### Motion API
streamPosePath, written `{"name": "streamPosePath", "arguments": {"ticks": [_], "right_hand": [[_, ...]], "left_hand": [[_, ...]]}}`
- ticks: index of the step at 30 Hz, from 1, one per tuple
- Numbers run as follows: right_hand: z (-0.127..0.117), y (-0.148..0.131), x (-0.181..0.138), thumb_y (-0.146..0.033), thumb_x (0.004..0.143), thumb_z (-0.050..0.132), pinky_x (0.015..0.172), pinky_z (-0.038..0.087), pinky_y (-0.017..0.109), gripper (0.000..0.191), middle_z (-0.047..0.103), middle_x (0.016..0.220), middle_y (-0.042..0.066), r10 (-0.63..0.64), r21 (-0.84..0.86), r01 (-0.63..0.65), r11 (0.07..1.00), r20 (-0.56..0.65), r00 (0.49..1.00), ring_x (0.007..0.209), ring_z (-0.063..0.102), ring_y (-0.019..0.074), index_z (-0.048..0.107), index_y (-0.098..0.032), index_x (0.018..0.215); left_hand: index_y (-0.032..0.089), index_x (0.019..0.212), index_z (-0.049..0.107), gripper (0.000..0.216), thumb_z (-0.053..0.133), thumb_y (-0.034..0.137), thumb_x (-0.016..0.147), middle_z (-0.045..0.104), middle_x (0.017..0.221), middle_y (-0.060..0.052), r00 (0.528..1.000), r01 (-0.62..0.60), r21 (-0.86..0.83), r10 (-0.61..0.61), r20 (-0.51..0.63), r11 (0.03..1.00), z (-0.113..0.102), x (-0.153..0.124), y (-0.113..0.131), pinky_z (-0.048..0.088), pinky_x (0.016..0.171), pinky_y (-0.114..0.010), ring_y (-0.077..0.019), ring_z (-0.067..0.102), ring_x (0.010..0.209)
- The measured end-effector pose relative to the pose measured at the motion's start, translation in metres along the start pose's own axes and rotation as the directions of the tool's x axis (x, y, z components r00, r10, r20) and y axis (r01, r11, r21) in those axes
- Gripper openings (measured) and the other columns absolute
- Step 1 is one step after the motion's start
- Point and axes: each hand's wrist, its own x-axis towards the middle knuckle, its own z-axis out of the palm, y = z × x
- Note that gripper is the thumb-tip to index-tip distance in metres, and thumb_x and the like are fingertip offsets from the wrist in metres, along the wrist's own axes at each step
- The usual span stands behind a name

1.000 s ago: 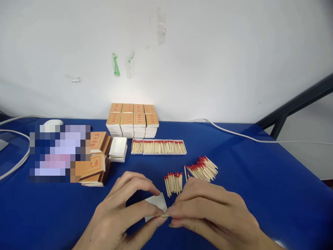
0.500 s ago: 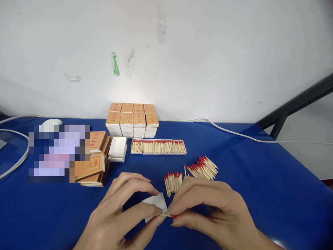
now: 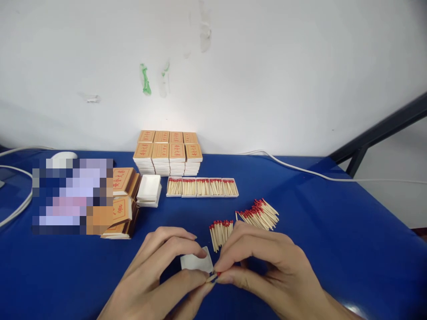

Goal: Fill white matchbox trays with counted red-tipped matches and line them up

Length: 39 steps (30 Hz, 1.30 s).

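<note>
Between the thumb and a finger of my left hand (image 3: 160,271) are the pale sticks of a match or a few matches (image 3: 211,278); I cannot tell how many. Another finger of that hand touches a white matchbox tray (image 3: 196,262), which looks bare inside. My right hand (image 3: 267,266) pinches the red-headed end of the same matches. Behind my fingers a small pile of matches (image 3: 220,233) lies on the blue table (image 3: 320,266), partly covered by my right hand. A larger loose pile of matches (image 3: 262,215) is farther right.
A row of filled matchbox trays (image 3: 203,187) stands mid-table. Stacked matchboxes (image 3: 168,153) are near the wall. White trays (image 3: 149,190) are piled beside orange matchbox sleeves (image 3: 122,211) on the left. A white cable (image 3: 296,172) crosses the back right. A blurred patch covers the far left.
My fingertips have shifted slightly at the matches, and the white tray now lies flatter behind them. The view has moved a little.
</note>
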Motion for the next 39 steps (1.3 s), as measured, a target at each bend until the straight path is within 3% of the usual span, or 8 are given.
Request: {"name": "streamPosePath", "arguments": {"ticks": [10,13,16,20,32,39], "right_hand": [[0.0,0.001,0.0,-0.024,0.102,0.088,0.078,0.06,0.027,0.002,0.085,0.091,-0.001,0.046,-0.005,-0.046,0.999,0.018,0.999,0.083,0.075,0.0142,0.087,-0.026,0.102],[-0.007,0.0,0.001,-0.028,0.103,0.087,0.083,0.06,0.028,0.002,0.084,0.097,-0.001,0.107,-0.013,-0.107,0.994,-0.006,0.994,0.089,0.077,0.0147,0.087,-0.028,0.101],[-0.018,0.002,0.003,-0.037,0.103,0.088,0.084,0.057,0.029,0.005,0.079,0.104,-0.001,0.149,-0.135,-0.16,0.978,-0.091,0.985,0.096,0.074,0.0158,0.088,-0.034,0.099],[-0.028,0.009,0.007,-0.047,0.102,0.088,0.088,0.053,0.034,0.011,0.072,0.104,0.001,0.184,-0.296,-0.228,0.928,-0.17,0.968,0.103,0.068,0.02,0.089,-0.038,0.094],[-0.021,0.021,0.004,-0.054,0.114,0.069,0.099,0.046,0.042,0.027,0.069,0.114,0.003,0.281,-0.407,-0.294,0.865,-0.092,0.955,0.112,0.063,0.0237,0.085,-0.035,0.102],[-0.02,0.018,0.008,-0.054,0.116,0.066,0.114,0.039,0.049,0.027,0.068,0.119,0.001,0.359,-0.433,-0.353,0.83,-0.071,0.931,0.116,0.061,0.0251,0.083,-0.038,0.103]], "left_hand": [[0.024,0.108,0.078,0.016,0.074,0.009,0.106,0.078,0.113,-0.007,0.999,-0.027,0.017,0.027,0.028,0.999,0.003,-0.001,0.0,0.067,0.095,-0.033,-0.0231,0.075,0.114],[0.025,0.12,0.077,0.014,0.075,0.018,0.108,0.078,0.122,-0.008,0.999,0.013,0.054,-0.015,0.047,0.998,0.002,-0.004,-0.001,0.066,0.102,-0.036,-0.0256,0.073,0.123],[0.026,0.136,0.072,0.029,0.077,0.022,0.108,0.076,0.135,-0.01,0.994,0.073,0.092,-0.08,0.078,0.993,0.0,-0.008,-0.002,0.063,0.108,-0.039,-0.0276,0.069,0.134],[0.026,0.141,0.067,0.036,0.077,0.019,0.106,0.074,0.14,-0.01,0.989,0.115,0.106,-0.124,0.084,0.988,-0.001,-0.011,-0.003,0.061,0.112,-0.04,-0.0279,0.066,0.139],[0.024,0.141,0.066,0.038,0.072,0.011,0.106,0.072,0.14,-0.01,0.993,0.077,0.111,-0.086,0.084,0.991,0.001,-0.013,-0.002,0.056,0.114,-0.04,-0.0265,0.062,0.141],[0.022,0.14,0.067,0.039,0.068,0.004,0.106,0.069,0.142,-0.008,0.996,0.06,0.103,-0.067,0.064,0.993,0.0,-0.014,0.0,0.049,0.122,-0.034,-0.0216,0.056,0.146]]}}
